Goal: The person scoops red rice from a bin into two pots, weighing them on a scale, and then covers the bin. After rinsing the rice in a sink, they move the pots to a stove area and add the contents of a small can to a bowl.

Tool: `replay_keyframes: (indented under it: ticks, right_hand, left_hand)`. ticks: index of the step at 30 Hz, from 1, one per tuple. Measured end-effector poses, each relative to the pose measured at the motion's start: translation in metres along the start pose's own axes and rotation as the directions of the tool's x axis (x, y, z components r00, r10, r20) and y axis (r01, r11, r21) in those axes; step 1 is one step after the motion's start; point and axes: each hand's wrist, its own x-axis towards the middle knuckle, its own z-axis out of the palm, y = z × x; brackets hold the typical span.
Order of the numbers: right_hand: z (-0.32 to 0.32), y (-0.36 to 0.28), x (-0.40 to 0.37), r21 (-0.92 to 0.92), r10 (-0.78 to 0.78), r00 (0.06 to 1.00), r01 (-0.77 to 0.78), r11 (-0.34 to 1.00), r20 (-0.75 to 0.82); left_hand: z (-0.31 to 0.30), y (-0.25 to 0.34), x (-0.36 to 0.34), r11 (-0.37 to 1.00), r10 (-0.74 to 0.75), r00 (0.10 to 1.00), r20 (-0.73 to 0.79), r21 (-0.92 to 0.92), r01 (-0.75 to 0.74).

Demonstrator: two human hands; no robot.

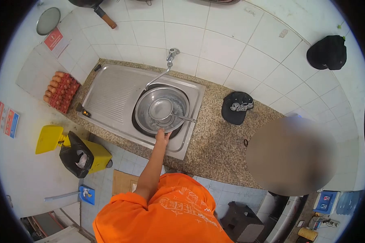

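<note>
My left hand [163, 138] is at the front rim of a large round metal basin [141, 117], thumb over the edge and fingers round the outside. The basin sits in the bowl of a stainless steel sink [185, 142]. Inside it lies a smaller round metal pan-like vessel [161, 108], its long handle reaching right across the basin rim. Some whitish residue shows around this vessel. Behind the basin, the tap [170, 60] has a thin spout pointing toward it. My right hand is out of view.
Red egg trays [67, 95] stand left of the ridged drainboard [111, 91]. A black cap [236, 107] rests on the granite counter [209, 141]. Below left is a yellow bin [99, 156] with a black liner. A large blurred patch covers the counter's right end.
</note>
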Motion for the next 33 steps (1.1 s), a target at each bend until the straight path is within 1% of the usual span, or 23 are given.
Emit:
replay_keyframes:
  ticks: [2,5,8,10,11,12,13,14,15,16,17,18,19,20,22,23,25,26,28,29,31,32,33]
  right_hand:
    - [0.001,-0.010,-0.014,0.025,0.007,1.000,-0.007,1.000,-0.019]
    - [0.003,-0.020,-0.036,0.058,0.021,0.999,-0.020,0.998,-0.032]
    - [-0.008,-0.035,-0.035,0.078,0.004,0.998,0.001,0.997,-0.057]
    - [-0.024,-0.046,-0.025,0.088,-0.022,0.996,0.030,0.996,-0.089]
    - [-0.027,-0.057,-0.020,0.097,-0.034,0.994,0.044,0.994,-0.104]
    - [-0.029,-0.066,-0.017,0.109,-0.045,0.992,0.058,0.992,-0.116]
    - [-0.028,-0.071,-0.015,0.121,-0.053,0.991,0.068,0.990,-0.123]
    - [-0.024,-0.075,-0.014,0.134,-0.058,0.990,0.075,0.988,-0.128]
    - [-0.020,-0.077,-0.016,0.148,-0.059,0.990,0.078,0.986,-0.132]
    - [-0.015,-0.080,-0.023,0.162,-0.055,0.989,0.077,0.984,-0.134]
    - [-0.008,-0.079,-0.029,0.176,-0.050,0.989,0.074,0.982,-0.136]
    - [-0.002,-0.077,-0.036,0.191,-0.044,0.989,0.070,0.979,-0.138]
    - [0.004,-0.076,-0.042,0.206,-0.040,0.989,0.069,0.976,-0.141]
    - [0.012,-0.078,-0.046,0.224,-0.039,0.989,0.071,0.972,-0.146]
    - [0.028,-0.085,-0.043,0.269,-0.044,0.985,0.089,0.959,-0.169]
    - [0.039,-0.089,-0.042,0.299,-0.041,0.981,0.097,0.949,-0.188]
    - [0.063,-0.090,-0.057,0.370,-0.001,0.971,0.092,0.925,-0.240]
    - [0.072,-0.084,-0.070,0.402,0.034,0.964,0.078,0.913,-0.264]
    - [0.085,-0.068,-0.100,0.454,0.104,0.948,0.047,0.890,-0.301]
    - [0.090,-0.063,-0.107,0.477,0.125,0.941,0.043,0.878,-0.315]
    - [0.095,-0.055,-0.115,0.517,0.158,0.928,0.042,0.855,-0.337]
    - [0.096,-0.047,-0.119,0.534,0.173,0.923,0.040,0.845,-0.343]
    - [0.097,-0.038,-0.121,0.549,0.186,0.920,0.038,0.835,-0.346]
  left_hand:
    - [0.000,-0.004,-0.001,1.000,0.000,0.999,0.032,0.011,0.000]
    - [0.002,-0.004,-0.015,1.000,0.008,0.999,-0.046,0.011,-0.007]
    - [0.009,-0.001,-0.027,1.000,0.007,1.000,-0.008,0.026,-0.006]
    - [0.000,-0.004,-0.021,0.988,-0.110,0.988,-0.112,0.095,0.121]
    - [0.014,0.012,-0.059,0.943,-0.193,0.980,-0.053,0.265,0.200]
    - [0.035,0.025,-0.086,0.945,-0.194,0.980,-0.039,0.262,0.198]
    - [0.059,0.036,-0.109,0.892,-0.197,0.980,0.024,0.420,0.169]
    - [0.077,0.044,-0.115,0.815,-0.206,0.975,0.082,0.566,0.125]
    - [0.090,0.046,-0.094,0.880,-0.129,0.954,0.270,0.475,-0.015]
    - [0.114,0.065,-0.059,0.801,-0.178,0.856,0.485,0.577,-0.160]
    - [0.176,0.085,-0.095,0.581,0.075,0.883,0.464,0.699,-0.417]
    - [0.220,0.093,-0.100,0.634,0.353,0.742,0.570,0.438,-0.637]
    - [0.250,0.102,-0.064,0.395,0.465,0.658,0.592,0.526,-0.753]
    - [0.285,0.103,-0.035,0.205,0.612,0.525,0.592,0.523,-0.828]
    - [0.340,0.120,-0.034,0.460,0.369,0.762,0.532,0.608,-0.647]
    - [0.370,0.101,0.008,0.454,0.357,0.753,0.553,0.601,-0.657]
    - [0.396,0.077,0.102,0.366,0.484,0.713,0.508,0.622,-0.692]
    - [0.397,0.075,0.066,0.362,0.447,0.721,0.530,0.629,-0.688]
    - [0.373,0.085,-0.015,0.512,0.212,0.761,0.613,0.594,-0.621]
    - [0.372,0.089,-0.039,0.509,0.188,0.761,0.622,0.601,-0.617]
    - [0.372,0.092,-0.064,0.457,-0.093,0.442,0.892,0.433,-0.777]
    - [0.377,0.096,-0.059,0.457,-0.109,0.441,0.891,0.439,-0.774]
    - [0.386,0.104,-0.049,0.372,-0.024,0.409,0.912,0.388,-0.844]
